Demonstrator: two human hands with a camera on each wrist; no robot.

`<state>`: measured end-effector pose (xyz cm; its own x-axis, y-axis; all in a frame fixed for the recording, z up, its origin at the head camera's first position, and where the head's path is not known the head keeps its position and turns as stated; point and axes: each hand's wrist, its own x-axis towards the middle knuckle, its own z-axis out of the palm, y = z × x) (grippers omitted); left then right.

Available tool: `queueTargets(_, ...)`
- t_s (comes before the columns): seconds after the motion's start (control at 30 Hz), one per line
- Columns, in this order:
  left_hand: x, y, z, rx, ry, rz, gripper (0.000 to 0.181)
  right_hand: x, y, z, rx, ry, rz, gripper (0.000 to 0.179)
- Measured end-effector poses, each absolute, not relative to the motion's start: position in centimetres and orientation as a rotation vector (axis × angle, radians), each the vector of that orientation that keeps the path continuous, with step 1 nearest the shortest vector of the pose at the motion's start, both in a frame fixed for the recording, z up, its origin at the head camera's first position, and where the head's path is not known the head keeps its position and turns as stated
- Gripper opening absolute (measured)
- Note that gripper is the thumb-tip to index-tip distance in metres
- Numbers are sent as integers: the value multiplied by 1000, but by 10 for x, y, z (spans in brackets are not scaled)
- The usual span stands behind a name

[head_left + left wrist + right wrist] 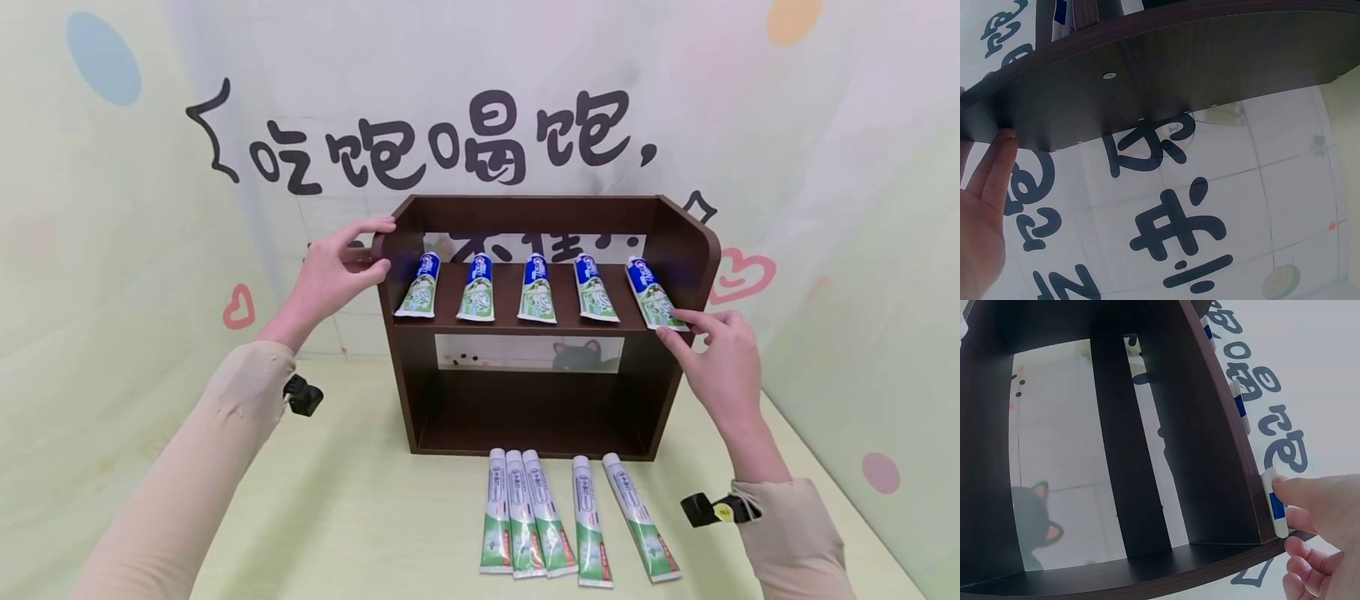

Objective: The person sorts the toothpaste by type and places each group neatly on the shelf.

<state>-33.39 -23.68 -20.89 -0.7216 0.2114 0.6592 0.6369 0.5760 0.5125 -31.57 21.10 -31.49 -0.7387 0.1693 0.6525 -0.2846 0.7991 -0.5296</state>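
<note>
A dark brown two-tier shelf (525, 327) stands on the table. On its upper tier several blue-and-green toothpaste tubes lie spaced in a row, caps toward the back. My right hand (723, 358) pinches the flat lower end of the rightmost toothpaste tube (647, 287) between thumb and index finger, at the tier's front edge. In the right wrist view that tube's white end (1277, 506) overhangs the board slightly. At the shelf's left side panel (1179, 69), my left hand (330, 271) rests extended fingertips on the outer face and edge.
Several white-and-green toothpaste tubes lie on the pale table (330, 500) before the shelf: three side by side at left (522, 512), one tube (590, 521) apart, another tube (641, 517) slanting at right. A printed wall cloth (525, 50) hangs behind.
</note>
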Motion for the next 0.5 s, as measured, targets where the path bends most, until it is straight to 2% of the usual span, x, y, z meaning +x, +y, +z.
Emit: queueTargets(0.5,-335,-238,-208,-697,-2265,-1041,42,-316,209,-313,38,-2268,803,37)
